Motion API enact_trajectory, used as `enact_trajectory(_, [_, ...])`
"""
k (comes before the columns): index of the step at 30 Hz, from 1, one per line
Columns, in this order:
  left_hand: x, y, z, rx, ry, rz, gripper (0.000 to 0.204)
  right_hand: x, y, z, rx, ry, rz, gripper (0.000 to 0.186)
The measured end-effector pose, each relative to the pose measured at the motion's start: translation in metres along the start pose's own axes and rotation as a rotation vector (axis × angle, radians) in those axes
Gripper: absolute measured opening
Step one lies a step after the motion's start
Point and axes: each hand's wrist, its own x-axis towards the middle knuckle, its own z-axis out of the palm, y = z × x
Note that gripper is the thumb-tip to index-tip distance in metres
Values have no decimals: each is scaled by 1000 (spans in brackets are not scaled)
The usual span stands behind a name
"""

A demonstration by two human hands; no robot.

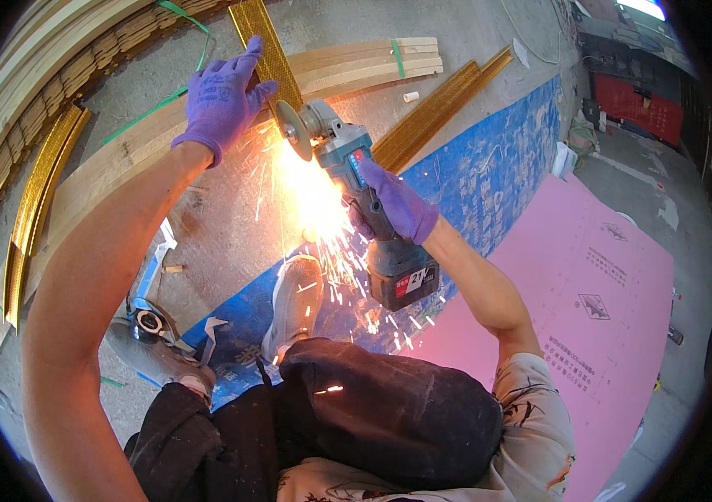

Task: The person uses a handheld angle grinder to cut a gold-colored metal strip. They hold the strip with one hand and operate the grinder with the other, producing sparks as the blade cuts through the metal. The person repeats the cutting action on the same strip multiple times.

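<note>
I crouch over a rough grey concrete floor (343, 25), working with a teal-and-black cordless angle grinder (340, 144). Below and to the right of the grinder, a blue sheet with white lettering (481, 155) crosses the floor; farther right of the grinder lies a broad pink sheet with dark print (532, 259). Left of the grinder, long pale wooden boards (17, 92) are stacked along the room's curved edge; above it is a smaller bundle of pale wooden strips (364, 63) with a green band. Far to its upper right stands a red flat-sided object (639, 109); I cannot tell whether it is a container.

Patterned gold metal strips (435, 109) lie just right of the grinder, and another gold strip, bent-looking in this view (42, 197), lies well to its left. The gold metal strip being worked (279, 71) extends upward from the grinder's disc, between my hands; glare hides the exact contact.

My left hand, in a purple glove (223, 96), is spread, forefinger and thumb against that strip, up and left of the grinder. My right hand, in a matching glove (402, 203), wraps the grinder's body. Bright orange sparks (318, 197) pour below the disc, toward my grey shoe (295, 301).
</note>
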Motion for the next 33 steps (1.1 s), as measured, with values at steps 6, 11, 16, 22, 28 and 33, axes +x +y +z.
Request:
enact_trajectory(6, [1,0,-5,-34,-91,-25,77,-1,-1,2,-8,8,-14,68])
enact_trajectory(11, [1,2,-6,-20,-97,-30,77,4,6,-4,56,13,75,67])
enact_trajectory(16, [1,2,-5,-4,-63,-22,77,1,6,-3,-55,3,-8,68])
enact_trajectory(22, [1,-3,0,1,-7,22,76,-7,11,-6,-197,1,-42,76])
enact_trajectory(28, [0,-2,-5,13,-49,-19,75,-25,11,-4,-221,-21,-59,77])
enact_trajectory(33, [13,17,-34,419,-210,185,64,-41,29,-21,-81,-25,-116,75])
